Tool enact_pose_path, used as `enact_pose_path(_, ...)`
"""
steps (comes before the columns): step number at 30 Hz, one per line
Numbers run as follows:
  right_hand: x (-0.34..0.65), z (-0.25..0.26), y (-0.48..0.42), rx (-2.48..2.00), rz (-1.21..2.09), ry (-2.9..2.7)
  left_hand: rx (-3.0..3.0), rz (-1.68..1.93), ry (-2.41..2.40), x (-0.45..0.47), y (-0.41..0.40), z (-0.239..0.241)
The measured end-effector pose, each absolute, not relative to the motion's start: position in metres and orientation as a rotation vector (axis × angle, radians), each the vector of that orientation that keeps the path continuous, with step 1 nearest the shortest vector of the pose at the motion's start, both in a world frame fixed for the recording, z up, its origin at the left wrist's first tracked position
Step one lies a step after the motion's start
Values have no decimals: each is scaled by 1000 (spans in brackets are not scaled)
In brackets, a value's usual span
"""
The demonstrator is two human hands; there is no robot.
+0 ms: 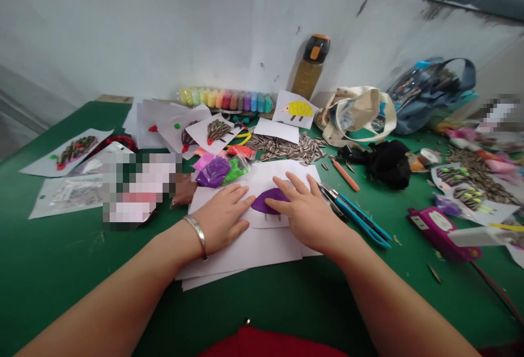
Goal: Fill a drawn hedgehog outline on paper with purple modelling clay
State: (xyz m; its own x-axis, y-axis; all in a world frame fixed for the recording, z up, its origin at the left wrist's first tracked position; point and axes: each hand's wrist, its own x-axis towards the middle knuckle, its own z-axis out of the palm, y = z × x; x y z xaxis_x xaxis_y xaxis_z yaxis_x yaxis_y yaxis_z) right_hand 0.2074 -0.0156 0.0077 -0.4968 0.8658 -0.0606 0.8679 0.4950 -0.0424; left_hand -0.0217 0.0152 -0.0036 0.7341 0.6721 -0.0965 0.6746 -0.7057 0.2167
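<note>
A flat purple clay shape (265,201) lies on a small white card, with short dark leg marks showing below it. Beneath the card is a stack of white paper (245,256). My left hand (223,215), a silver bangle at its wrist, rests on the paper with a fingertip at the shape's left edge. From the other side, my right hand (309,212) lies with its fingers spread, some touching the purple clay and others on the paper. Just behind my left hand sit a bag of purple clay (213,171) and a bag of green clay (237,169).
Sunflower seeds (286,148) are heaped behind the paper. To the right lie an orange clay tool (346,176), blue tweezers (364,223) and a magenta glue gun (444,231). Finished seed hedgehog cards (77,149) stand left. A bottle (311,67) is by the wall.
</note>
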Motion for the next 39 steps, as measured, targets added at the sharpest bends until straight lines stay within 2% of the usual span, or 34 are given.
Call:
enact_pose_path(10, 199, 6, -7, 1609, -135, 2719, 2718, 12, 1051, -22, 15, -5)
enact_pose_path(15, 221, 6, -6, 1818, -115, 2678, 2677, 4, 1050, -22, 15, -4)
enact_pose_path(23, 253, 8, -1, 1916, -103, 2594, 2678, -52, 1085, -21, 15, -2)
enact_pose_path(39, 235, 2, -5, 1777, -114, 2563, 2703, 26, 1079, -20, 13, -6)
